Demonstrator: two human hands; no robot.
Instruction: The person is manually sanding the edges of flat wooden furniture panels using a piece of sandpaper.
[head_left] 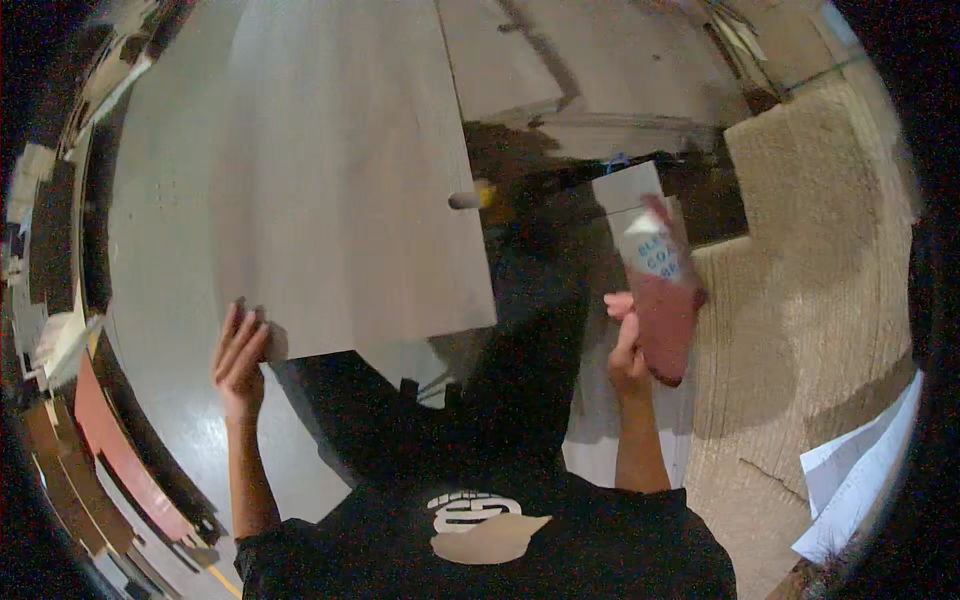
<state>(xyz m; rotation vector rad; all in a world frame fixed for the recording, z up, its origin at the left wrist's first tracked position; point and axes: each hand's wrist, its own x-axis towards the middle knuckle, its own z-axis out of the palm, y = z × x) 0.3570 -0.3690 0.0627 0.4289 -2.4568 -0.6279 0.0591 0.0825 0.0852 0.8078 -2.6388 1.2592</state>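
Item 1: large rectangular pale grey-beige wood-look panel (350, 190), at 10 to 11 o'clock; its far end passes out of view, and an oval dark slot (464, 201) marks its right edge near 12 o'clock.

Item 2: left hand (240, 365), between 8 and 9 o'clock; fingers together at the panel's near-left corner, thumb hidden. Cannot tell whether it pinches or merely steadies. Hazard: the panel may swing or slip, since no other hand touches it and its opposite corner lies well apart.

Item 3: elongated dusky-red object with a white, blue-lettered label (667, 325), at 3 o'clock; blurred, kind uncertain.

Item 4: right hand (628, 355), between 3 and 4 o'clock; closed round the dusky-red object. Hazard: occupied, hence slow to catch the panel; a loose hold could let the object drop.

Item 5: narrow pale board (627, 188), at 2 o'clock, partly behind the object. Hazard: a knock if the right hand dips.

Item 6: tan ribbed sheet, apparently cardboard (800, 300), 3 o'clock; loose white papers (860, 470), 4 o'clock. Hazard: papers snagged by a wide sweep.
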